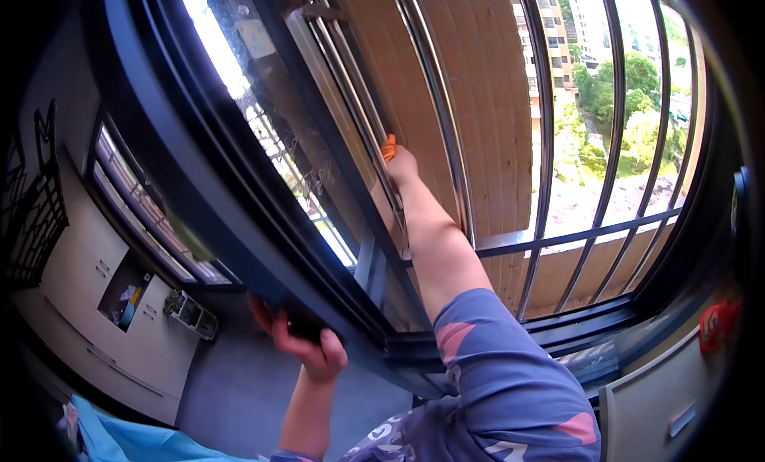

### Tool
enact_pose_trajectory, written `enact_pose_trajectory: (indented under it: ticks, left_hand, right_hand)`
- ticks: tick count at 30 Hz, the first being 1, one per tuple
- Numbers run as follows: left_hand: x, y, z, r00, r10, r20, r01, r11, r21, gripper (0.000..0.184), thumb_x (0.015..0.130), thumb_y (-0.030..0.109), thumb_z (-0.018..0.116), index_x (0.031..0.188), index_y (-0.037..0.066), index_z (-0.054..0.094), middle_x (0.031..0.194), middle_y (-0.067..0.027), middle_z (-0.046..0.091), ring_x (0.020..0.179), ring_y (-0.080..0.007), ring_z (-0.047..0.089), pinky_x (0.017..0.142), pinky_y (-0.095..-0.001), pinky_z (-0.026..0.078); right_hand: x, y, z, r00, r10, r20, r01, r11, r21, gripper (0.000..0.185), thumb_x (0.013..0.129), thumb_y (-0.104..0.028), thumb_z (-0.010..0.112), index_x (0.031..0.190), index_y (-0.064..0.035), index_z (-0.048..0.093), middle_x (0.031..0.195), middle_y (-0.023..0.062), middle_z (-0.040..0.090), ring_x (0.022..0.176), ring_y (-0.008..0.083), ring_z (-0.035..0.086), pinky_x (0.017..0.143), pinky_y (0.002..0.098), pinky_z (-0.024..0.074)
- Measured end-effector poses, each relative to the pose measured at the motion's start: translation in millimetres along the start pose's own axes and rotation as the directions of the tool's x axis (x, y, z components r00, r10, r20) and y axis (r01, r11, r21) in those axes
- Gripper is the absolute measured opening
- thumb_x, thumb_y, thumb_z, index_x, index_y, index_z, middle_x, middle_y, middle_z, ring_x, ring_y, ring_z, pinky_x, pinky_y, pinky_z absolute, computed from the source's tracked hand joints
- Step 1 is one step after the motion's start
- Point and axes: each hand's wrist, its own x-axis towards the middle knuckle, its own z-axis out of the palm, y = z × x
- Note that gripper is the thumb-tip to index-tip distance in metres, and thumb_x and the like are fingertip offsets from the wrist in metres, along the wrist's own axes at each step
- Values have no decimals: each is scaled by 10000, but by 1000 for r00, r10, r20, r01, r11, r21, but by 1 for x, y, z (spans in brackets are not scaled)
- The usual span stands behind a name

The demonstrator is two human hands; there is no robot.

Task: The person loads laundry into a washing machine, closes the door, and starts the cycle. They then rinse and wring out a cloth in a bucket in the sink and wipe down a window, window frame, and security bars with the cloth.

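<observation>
My right arm stretches out through the open window, and my right hand (402,164) is out by the metal bars (434,72). Its fingers are closed around a small bunched orange cloth (389,147), close to the outer side of the glass pane (275,103); whether the cloth touches the glass I cannot tell. Lower down, my left hand (307,346) is wrapped around the edge of the dark window frame (239,199), thumb on the near side and some fingers hidden behind it. Streaks and reflections show on the pane.
Upright bars with a crossrail (590,232) span the opening, with a tiled wall (486,88) and trees (629,88) beyond. A red object (719,326) is at the right. Room cabinets (72,303) and light-blue fabric (135,442) lie to the left.
</observation>
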Motion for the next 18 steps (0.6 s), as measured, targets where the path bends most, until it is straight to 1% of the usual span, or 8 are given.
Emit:
enact_pose_trajectory:
  ticks: [1, 2, 4, 6, 8, 11, 14, 18]
  left_hand:
    - [-2, -2, 0, 1000, 3, -8, -3, 1000, -27, 707, 828, 194, 472, 1450, -2, 199, 1559, -349, 92, 1449, -482, 180, 1169, -538, 173]
    - [-3, -4, 1, 1000, 6, -20, -7, 998, -55, 703, 831, 186, 472, 1451, -3, 201, 1558, -351, 97, 1449, -483, 179, 1171, -539, 166]
    - [-4, -4, -1, 1000, 8, -3, -9, 999, -47, 688, 842, 173, 471, 1447, -13, 201, 1559, -348, 103, 1452, -478, 171, 1174, -536, 151]
    - [-5, -1, -5, 1000, 1, 23, -1, 1000, -12, 675, 847, 145, 464, 1443, -27, 198, 1560, -344, 99, 1457, -459, 169, 1178, -527, 147]
    - [-8, 1, -3, 999, -46, -13, 44, 995, -88, 656, 838, 138, 511, 1415, -33, 252, 1553, -346, 96, 1444, -471, 181, 1180, -516, 137]
    - [-8, 9, -4, 995, -102, 3, 102, 986, -133, 679, 843, 64, 457, 1464, -20, 194, 1587, -295, 78, 1476, -415, 146, 1185, -485, 146]
    - [-12, 8, -2, 994, -105, -32, 100, 985, -143, 670, 840, 108, 517, 1436, -36, 248, 1568, -320, 94, 1448, -439, 207, 1182, -480, 171]
    - [-26, 12, -6, 985, -174, -3, 172, 974, -149, 669, 844, 119, 521, 1437, -36, 254, 1571, -309, 112, 1446, -429, 222, 1180, -472, 182]
  right_hand:
    - [-6, 6, 3, 992, 126, 11, -123, 982, -143, 256, 909, -204, 616, 1070, -6, 635, 1024, 241, 692, 1028, 403, 655, 828, 435, 520]
    - [-12, -1, 1, 953, 299, -57, -298, 954, 32, 286, 883, -223, 658, 1092, -27, 645, 1024, 193, 709, 993, 344, 684, 796, 402, 540]
    - [-8, -10, 10, 899, 427, -99, -265, 709, 653, 236, 875, -195, 672, 1069, -62, 645, 987, 112, 696, 900, 242, 675, 749, 343, 537]
    - [-31, -60, -11, 858, 489, -159, -99, 460, 882, 204, 881, -171, 670, 1066, -94, 629, 908, 31, 659, 792, 155, 637, 683, 289, 522]
    - [-92, -134, -69, 905, 424, -25, -186, 449, 874, 127, 937, -142, 592, 1052, -89, 598, 892, 15, 600, 725, 151, 592, 659, 290, 503]
    - [-117, -115, -73, 986, 122, -112, 50, 422, 905, 151, 985, -155, 525, 1117, -85, 549, 938, 16, 557, 751, 143, 576, 683, 283, 493]
    - [-166, -102, -92, 893, -387, -231, 425, 550, 719, 306, 976, -151, 580, 1227, -55, 433, 1030, 71, 552, 1004, 164, 563, 915, 319, 460]
    - [-203, -94, -121, 920, -378, -104, 358, 703, 615, 276, 894, -128, 697, 1088, -6, 543, 992, 75, 562, 1006, 152, 567, 927, 333, 470]
